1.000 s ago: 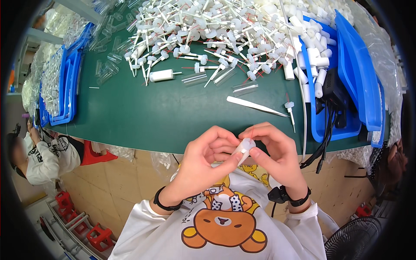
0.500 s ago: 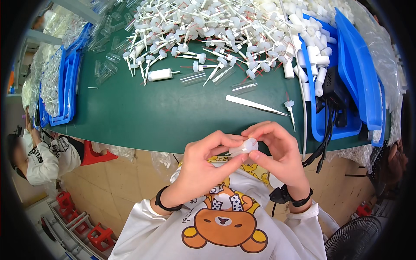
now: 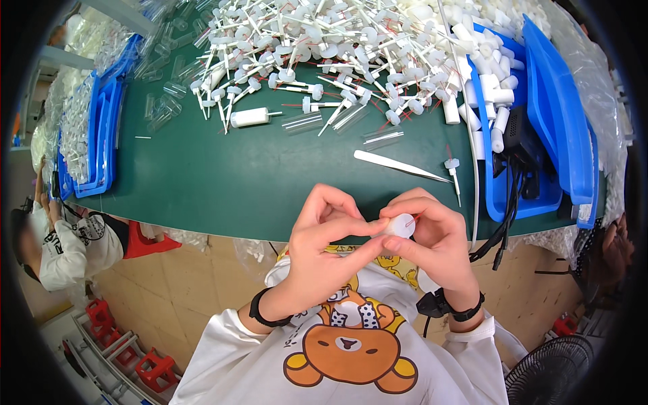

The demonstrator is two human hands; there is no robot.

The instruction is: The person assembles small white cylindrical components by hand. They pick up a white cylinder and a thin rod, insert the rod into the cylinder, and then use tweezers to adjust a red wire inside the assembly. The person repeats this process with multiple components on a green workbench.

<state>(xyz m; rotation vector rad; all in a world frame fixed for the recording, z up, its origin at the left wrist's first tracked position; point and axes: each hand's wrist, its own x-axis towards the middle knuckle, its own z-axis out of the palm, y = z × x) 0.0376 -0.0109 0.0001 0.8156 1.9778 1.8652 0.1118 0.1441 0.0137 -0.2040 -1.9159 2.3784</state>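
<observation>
Both hands are together just off the near edge of the table. My right hand (image 3: 435,237) grips a short white plastic cylinder (image 3: 402,226) between thumb and fingers. Its round end is turned up, and a thin red strand pokes out beside that end. My left hand (image 3: 324,236) pinches the cylinder's left side with thumb and forefinger; the fingers hide part of it. Beyond the hands lie white tweezers (image 3: 398,164) and a single white capped piece with a thin stem (image 3: 453,177). A white cylinder with a stem (image 3: 250,117) rests farther left.
A large heap of white stemmed pieces (image 3: 317,47) covers the back of the green table (image 3: 223,175). Clear tubes (image 3: 165,108) lie left. At right stand blue bins (image 3: 563,135) with white cylinders, beside black cables (image 3: 516,182). Another person (image 3: 74,250) sits far left.
The cylinder has been turned in my fingers, so its round end and red strand now show more plainly. My left fingers have curled up and shifted on it.
</observation>
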